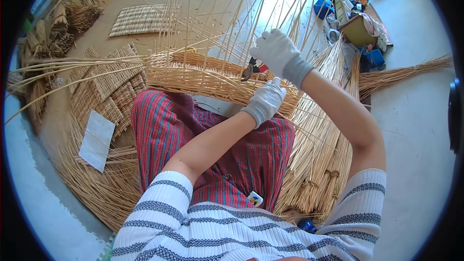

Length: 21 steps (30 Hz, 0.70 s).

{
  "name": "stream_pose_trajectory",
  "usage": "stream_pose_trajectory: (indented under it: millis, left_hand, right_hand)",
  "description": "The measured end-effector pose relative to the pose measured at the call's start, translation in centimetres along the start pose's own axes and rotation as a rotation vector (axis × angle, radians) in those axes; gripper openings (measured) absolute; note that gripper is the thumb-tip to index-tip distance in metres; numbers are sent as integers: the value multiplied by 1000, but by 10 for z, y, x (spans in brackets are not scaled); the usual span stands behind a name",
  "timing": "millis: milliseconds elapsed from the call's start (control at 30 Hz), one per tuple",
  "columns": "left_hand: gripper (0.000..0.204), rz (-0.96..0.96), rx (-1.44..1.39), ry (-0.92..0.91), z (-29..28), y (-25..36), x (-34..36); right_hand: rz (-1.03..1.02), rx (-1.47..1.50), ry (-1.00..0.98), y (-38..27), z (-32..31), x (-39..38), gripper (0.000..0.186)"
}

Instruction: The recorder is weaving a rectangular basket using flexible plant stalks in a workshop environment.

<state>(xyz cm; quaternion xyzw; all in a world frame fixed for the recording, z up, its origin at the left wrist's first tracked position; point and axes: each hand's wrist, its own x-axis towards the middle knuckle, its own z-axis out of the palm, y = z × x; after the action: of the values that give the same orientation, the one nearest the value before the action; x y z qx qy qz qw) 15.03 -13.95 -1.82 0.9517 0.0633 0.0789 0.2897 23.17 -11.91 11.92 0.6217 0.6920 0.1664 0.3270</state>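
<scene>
A long, narrow wicker basket (193,75) lies across my lap, its tall unwoven stakes standing up and away from me. My left hand (267,99), in a pale knit glove, is closed at the basket's near right side, fingertips against the weave. Above it, my gloved right hand (281,54) has its fingers curled around a pair of pruning shears (251,70) with red and black handles. The shears' metal jaws are over the basket's rim among the stakes. Part of the handles is hidden by the right hand.
Woven panels (116,75) and a flat woven mat (145,20) lie at the left. Bundles of loose canes (319,159) spread along my right. A white sheet (96,140) rests on the left pile. A cluttered low stand (362,29) is at far right. Long canes stick out leftward.
</scene>
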Motion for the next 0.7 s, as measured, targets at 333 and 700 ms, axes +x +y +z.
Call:
stream_pose_trajectory:
  millis: [333,700]
  left_hand:
    - [26,111,-141,414,-12,22,-2]
    - [19,124,-279,220,-110,-41,-127]
  right_hand:
    - [377,367,187,-27,-20,-100,26]
    - [1766,1341,328,-304,158,-287,44]
